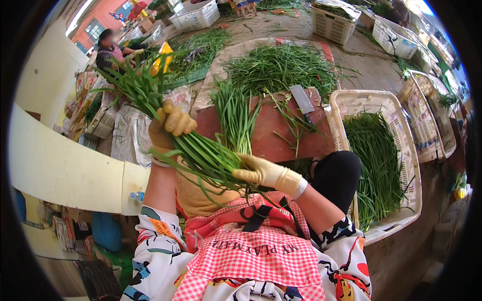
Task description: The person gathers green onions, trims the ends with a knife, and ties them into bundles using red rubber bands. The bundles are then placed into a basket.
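My left hand (pixel 171 122), in a yellowish work glove, is closed around the middle of a bunch of long green leaves that look like garlic chives (pixel 203 150). The leafy tops fan out to the upper left, past the fist. At the lower end of the bunch, my right hand (pixel 269 174), gloved too, has the stems between thumb and fingers. Just beyond, a smaller bunch of chives (pixel 235 116) lies on a reddish-brown board (pixel 273 141). A cleaver (pixel 302 101) with a dark handle rests at the board's far right, near loose stalks (pixel 288 116).
A large loose heap of chives (pixel 282 67) covers a sheet behind the board. To my right stands a white plastic crate (pixel 410 188) holding chives laid lengthwise. A curved pale ledge (pixel 75 161) runs along my left. Another person (pixel 113 56) sits at the upper left.
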Tool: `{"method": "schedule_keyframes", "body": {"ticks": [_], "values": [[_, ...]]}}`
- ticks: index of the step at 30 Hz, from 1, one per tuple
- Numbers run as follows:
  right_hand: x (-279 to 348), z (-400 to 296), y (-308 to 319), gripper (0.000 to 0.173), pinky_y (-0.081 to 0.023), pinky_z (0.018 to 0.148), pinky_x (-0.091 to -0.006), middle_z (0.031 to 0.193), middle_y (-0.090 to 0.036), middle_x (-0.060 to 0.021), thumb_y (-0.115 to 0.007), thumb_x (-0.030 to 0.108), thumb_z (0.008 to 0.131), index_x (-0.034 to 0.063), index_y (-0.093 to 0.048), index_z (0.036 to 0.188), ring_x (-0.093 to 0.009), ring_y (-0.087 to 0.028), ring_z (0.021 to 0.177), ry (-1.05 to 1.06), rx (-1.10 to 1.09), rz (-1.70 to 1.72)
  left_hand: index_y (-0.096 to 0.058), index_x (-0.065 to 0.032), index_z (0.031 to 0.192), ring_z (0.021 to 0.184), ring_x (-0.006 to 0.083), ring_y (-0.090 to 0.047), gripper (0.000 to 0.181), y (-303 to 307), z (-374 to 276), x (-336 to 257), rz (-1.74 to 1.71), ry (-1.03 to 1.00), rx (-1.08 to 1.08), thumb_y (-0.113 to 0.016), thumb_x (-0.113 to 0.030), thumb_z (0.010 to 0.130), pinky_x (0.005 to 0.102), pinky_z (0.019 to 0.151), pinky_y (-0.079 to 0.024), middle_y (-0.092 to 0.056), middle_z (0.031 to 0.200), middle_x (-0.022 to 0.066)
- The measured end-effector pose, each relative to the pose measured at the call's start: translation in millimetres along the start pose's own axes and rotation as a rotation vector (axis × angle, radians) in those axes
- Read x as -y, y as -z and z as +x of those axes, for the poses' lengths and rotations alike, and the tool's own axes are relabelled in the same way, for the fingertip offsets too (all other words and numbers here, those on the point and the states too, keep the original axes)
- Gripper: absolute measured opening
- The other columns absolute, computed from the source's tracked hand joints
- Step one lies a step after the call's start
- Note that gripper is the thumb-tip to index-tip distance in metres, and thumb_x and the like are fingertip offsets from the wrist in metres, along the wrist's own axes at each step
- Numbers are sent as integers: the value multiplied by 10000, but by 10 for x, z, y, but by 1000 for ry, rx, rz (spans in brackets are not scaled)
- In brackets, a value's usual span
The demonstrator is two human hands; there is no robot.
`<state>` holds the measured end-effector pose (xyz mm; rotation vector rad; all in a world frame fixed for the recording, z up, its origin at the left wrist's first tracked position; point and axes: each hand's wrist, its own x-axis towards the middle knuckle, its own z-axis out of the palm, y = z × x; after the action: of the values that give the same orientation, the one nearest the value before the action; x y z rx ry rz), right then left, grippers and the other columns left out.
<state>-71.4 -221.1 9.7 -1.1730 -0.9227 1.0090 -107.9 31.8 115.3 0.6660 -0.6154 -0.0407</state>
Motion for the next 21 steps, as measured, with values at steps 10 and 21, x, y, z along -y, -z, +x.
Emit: {"method": "schedule_keyframes", "body": {"ticks": [10, 21], "values": [[-108, 23, -237, 755, -482, 520, -225, 967, -640, -63, -737, 278, 848, 28, -345, 1442, -86, -574, 614, -452, -50, -132, -627, -128, 1104, 758, 97, -529, 207, 685, -1776, -356, -56, -497, -549, -542, -270, 979, 332, 875, -458, -515, 764, -67], [35, -490, 249, 195, -526, 761, -328, 894, -711, -124, -598, 188, 888, 75, -708, 1002, -280, -686, 854, -356, -473, -697, -638, -111, 1004, 669, 95, -478, 210, 816, -2672, -24, -128, -666, -528, -516, -280, 987, 309, 836, -449, -465, 687, -47]]}}
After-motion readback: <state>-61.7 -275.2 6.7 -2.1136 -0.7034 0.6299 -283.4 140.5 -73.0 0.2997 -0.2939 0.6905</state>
